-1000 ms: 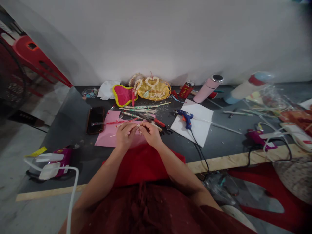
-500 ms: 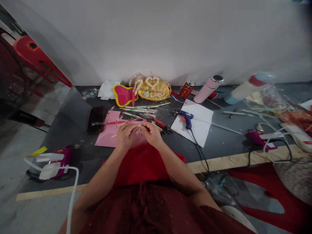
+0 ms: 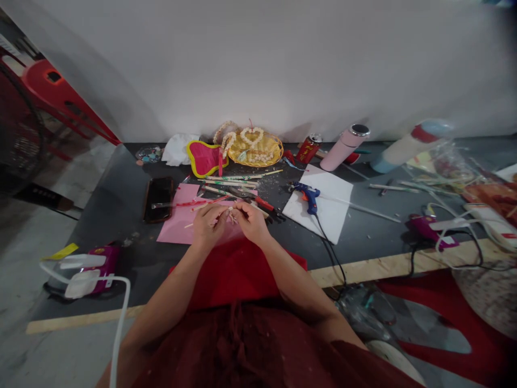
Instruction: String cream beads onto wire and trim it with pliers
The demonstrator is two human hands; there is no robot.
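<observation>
Over the pink sheet (image 3: 172, 229), my left hand (image 3: 207, 222) and my right hand (image 3: 251, 221) meet with fingers closed. Between their fingertips they pinch a small pale beaded piece (image 3: 232, 215), mostly covered by the fingers. Red-handled pliers (image 3: 264, 203) lie just beyond my right hand. Several printed paper-wrapped sticks (image 3: 232, 183) lie past the fingertips among pale crumbs. A brush with a red handle (image 3: 181, 203) lies left of my left hand, its tip across a dark phone (image 3: 158, 199).
A blue glue gun (image 3: 310, 198) rests on a white board (image 3: 335, 223), its cord running over the front edge. Behind stand a golden basket (image 3: 278, 153) with beaded pieces, a red can (image 3: 309, 149) and a pink bottle (image 3: 345, 148). A purple power strip (image 3: 105, 264) sits left.
</observation>
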